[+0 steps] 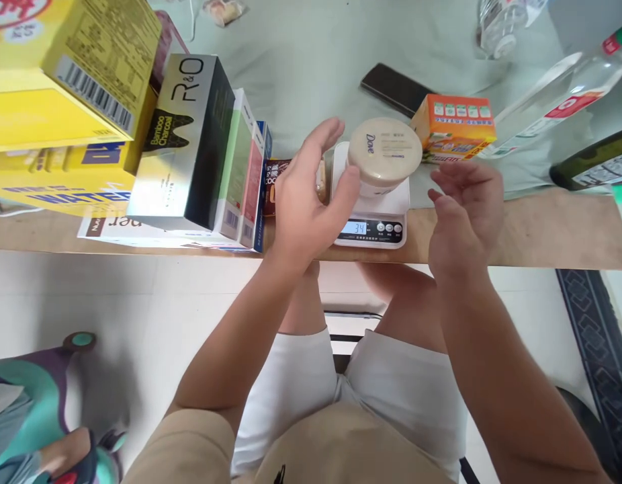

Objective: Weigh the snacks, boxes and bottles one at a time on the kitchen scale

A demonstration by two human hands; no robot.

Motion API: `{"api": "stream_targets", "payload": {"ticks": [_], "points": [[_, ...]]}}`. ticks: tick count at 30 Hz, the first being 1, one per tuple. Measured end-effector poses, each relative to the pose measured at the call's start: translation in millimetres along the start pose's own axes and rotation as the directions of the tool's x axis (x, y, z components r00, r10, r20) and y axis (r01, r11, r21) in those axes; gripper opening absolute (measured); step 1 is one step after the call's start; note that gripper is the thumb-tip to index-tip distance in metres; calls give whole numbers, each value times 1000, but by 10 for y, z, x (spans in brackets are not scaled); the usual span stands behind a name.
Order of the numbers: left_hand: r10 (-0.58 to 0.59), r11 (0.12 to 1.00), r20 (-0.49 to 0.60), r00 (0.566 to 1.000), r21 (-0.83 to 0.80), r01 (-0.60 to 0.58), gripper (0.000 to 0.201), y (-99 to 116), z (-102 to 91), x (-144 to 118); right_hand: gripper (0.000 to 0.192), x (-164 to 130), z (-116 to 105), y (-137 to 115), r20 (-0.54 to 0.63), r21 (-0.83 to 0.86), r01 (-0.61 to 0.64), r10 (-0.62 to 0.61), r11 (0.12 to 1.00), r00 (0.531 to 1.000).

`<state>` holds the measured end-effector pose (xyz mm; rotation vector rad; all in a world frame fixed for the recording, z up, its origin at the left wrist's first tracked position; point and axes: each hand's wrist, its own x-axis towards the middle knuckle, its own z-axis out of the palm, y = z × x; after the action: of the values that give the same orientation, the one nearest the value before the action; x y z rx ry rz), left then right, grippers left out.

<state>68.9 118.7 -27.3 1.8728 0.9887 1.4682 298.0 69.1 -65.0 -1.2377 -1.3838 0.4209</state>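
Observation:
A cream-lidded Dove jar point(385, 149) stands upright on a white digital kitchen scale point(400, 230), whose lit display seems to read 34. Beside the jar's left side is my left hand point(311, 191), thumb and fingers spread. Its thumb reaches the jar's edge; whether it touches I cannot tell. My right hand point(465, 215) hovers to the right of the scale, fingers loosely bent and apart, with nothing in it. Just beyond it sits an orange box point(456, 128). A brown packet point(275, 176) is partly hidden behind my left hand.
Boxes crowd the left: a yellow carton point(104, 60), a black-and-silver box point(177, 134) and others. A black phone point(394, 89) lies behind the jar. At right are a clear bottle point(547, 117) and a dark green bottle point(598, 161). The wooden table edge point(553, 228) runs across the front.

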Motion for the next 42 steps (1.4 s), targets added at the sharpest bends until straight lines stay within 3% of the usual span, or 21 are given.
{"api": "stream_targets", "payload": {"ticks": [6, 12, 18, 22, 26, 29, 33, 36, 42], "points": [[37, 999, 27, 999, -4, -37, 54, -12, 61, 31, 36, 70, 97, -119, -8, 59, -20, 20, 998, 1000], [32, 998, 58, 998, 45, -35, 58, -4, 35, 8, 27, 156, 8, -90, 56, -84, 15, -10, 996, 998], [-28, 995, 118, 993, 94, 17, 50, 189, -43, 89, 25, 119, -29, -316, 1, -53, -15, 15, 998, 1000], [-37, 995, 141, 989, 93, 24, 49, 329, 39, 256, 24, 149, 7, -464, -20, -65, -3, 1, 998, 1000], [-23, 997, 155, 988, 78, 11, 46, 353, 238, 305, 27, 233, 32, -454, 41, -127, 61, -56, 990, 998], [19, 993, 179, 984, 110, -39, 52, 306, 281, 283, 33, 341, 68, -441, 112, -182, 124, -105, 975, 988], [48, 991, 116, 992, 120, -62, 49, 200, 167, 260, 41, 540, 182, -509, 218, -325, 181, -113, 928, 969], [-8, 993, 53, 999, 118, 2, 50, 123, 72, 220, 44, 656, 276, -555, 246, -420, 208, -109, 883, 963], [-148, 989, 172, 974, 52, 141, 46, 40, 1, 249, 52, 665, 347, -532, 321, -458, 189, -37, 869, 946]]}}
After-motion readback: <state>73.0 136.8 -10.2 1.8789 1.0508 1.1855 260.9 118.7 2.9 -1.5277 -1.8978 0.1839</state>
